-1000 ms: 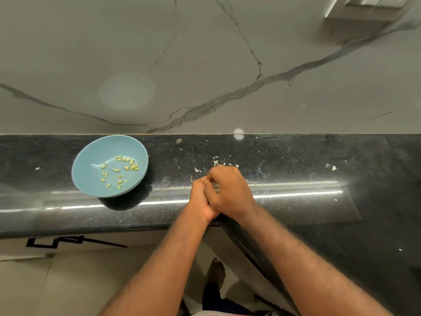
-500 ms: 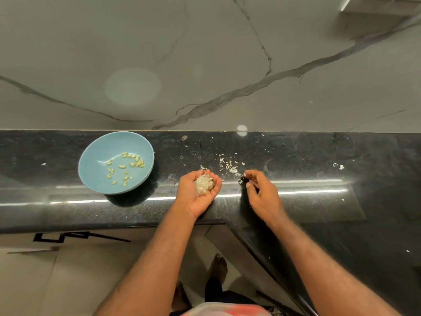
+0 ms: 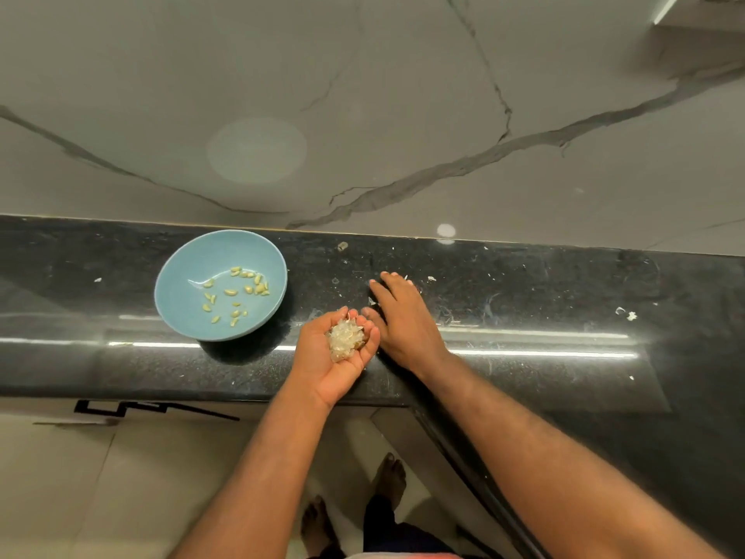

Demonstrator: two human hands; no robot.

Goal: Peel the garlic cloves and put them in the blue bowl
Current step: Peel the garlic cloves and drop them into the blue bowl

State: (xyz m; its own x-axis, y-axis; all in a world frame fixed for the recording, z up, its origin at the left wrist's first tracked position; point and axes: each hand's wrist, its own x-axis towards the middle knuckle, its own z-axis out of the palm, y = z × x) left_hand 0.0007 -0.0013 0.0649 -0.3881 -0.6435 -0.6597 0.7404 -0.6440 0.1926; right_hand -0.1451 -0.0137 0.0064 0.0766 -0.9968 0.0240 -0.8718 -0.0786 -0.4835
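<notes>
Cupping a heap of pale skins (image 3: 346, 341), the left hand (image 3: 334, 357) lies palm up over the counter's (image 3: 544, 381) front edge, fingers curled lightly round the heap, much as half a second ago. The right hand (image 3: 405, 316) has changed: then it pinched at scraps with bent fingers, apart from the left; now it lies flat, palm down, fingers stretched toward the wall, thumb just beside the left fingertips. A second ago both hands were clasped together. Peeled cloves (image 3: 230, 292) sit in the bowl (image 3: 171, 276), left of the hands, unmoved. White scraps (image 3: 631, 315) dot the counter.
</notes>
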